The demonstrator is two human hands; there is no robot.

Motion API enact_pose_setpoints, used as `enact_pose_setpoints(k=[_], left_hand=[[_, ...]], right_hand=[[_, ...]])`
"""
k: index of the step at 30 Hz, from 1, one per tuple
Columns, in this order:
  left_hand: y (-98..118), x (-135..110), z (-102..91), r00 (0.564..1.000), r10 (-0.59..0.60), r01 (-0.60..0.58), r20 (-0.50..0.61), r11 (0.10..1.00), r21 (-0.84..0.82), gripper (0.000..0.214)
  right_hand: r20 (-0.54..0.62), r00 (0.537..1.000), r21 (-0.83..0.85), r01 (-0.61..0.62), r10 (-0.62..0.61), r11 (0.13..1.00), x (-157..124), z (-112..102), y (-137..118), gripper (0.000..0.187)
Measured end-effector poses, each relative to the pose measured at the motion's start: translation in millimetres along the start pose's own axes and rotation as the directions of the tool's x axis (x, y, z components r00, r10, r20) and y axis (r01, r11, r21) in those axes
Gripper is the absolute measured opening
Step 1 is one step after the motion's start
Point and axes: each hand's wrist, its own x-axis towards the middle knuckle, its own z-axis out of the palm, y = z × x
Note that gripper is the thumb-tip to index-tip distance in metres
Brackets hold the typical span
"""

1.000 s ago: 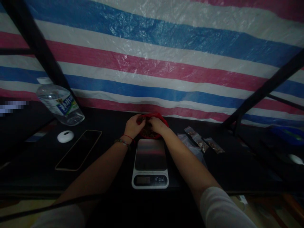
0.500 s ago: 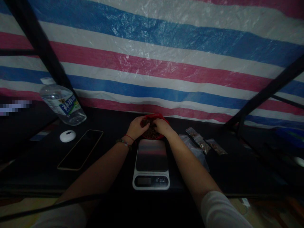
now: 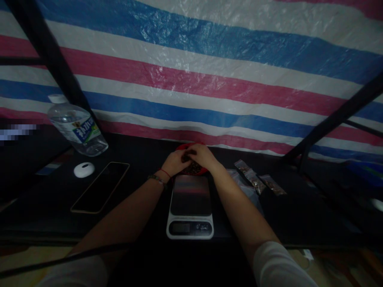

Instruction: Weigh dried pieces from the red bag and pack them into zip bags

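Note:
At the far side of the black table, both hands work over a red container (image 3: 181, 146), perhaps a bowl or a bag, holding small dark brown pieces (image 3: 195, 169). My left hand (image 3: 175, 162), with a red string and a beaded bracelet on its wrist, is closed at the container's left side against a dark brown clump (image 3: 187, 156). From the right, my right hand (image 3: 203, 156) reaches over the pieces, fingers bent down and meeting the left fingertips. What its fingertips pinch is hidden. Just in front stands a white kitchen scale (image 3: 190, 195) with a dark plate.
Small filled zip bags (image 3: 254, 181) and clear plastic bags (image 3: 249, 193) lie to the right. On the left are a phone (image 3: 101, 187), a white oval object (image 3: 84, 170) and a water bottle (image 3: 79, 127). Behind hangs a striped tarp (image 3: 194, 87) between dark metal bars.
My right hand has shifted slightly left and up over the container, closing in on my left hand. The fingers of both now meet above the brown pieces. The scale stays put.

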Motion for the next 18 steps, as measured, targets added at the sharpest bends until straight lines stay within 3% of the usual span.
enact_pose_setpoints(k=[8, 18], left_hand=[[-0.1, -0.4, -0.3, 1.0, -0.003, 0.003, -0.006, 1.0, 0.019, 0.033], [-2.9, -0.3, 1.6, 1.0, 0.003, -0.003, -0.001, 0.999, 0.04, 0.033]], right_hand=[[0.078, 0.997, 0.062, 0.002, -0.007, 0.998, -1.8, -2.7, -3.9, 0.021], [-0.078, 0.997, 0.106, -0.006, 0.014, 0.994, -0.2, 5.1, 12.6, 0.021]])
